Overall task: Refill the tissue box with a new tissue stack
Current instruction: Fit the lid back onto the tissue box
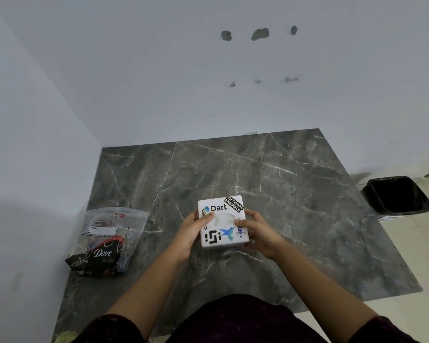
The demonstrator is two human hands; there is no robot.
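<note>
A white square tissue box [223, 237] covered in stickers (Dart, a blue hummingbird) sits on the dark marble table [270, 179], near its middle. White tissue shows through the oval slot in its top. My left hand [192, 230] grips the box's left side, thumb on the top by the slot. My right hand [256, 230] holds the right side, thumb lying on the top edge of the slot. A clear plastic bag of tissues [107, 240] with a dark Dove pack inside lies at the table's left edge.
The table stands in a corner, with white walls behind and to the left. A black-lined waste bin [398, 195] sits on the pale floor past the table's right edge. My dark sleeves and lap fill the bottom of the view.
</note>
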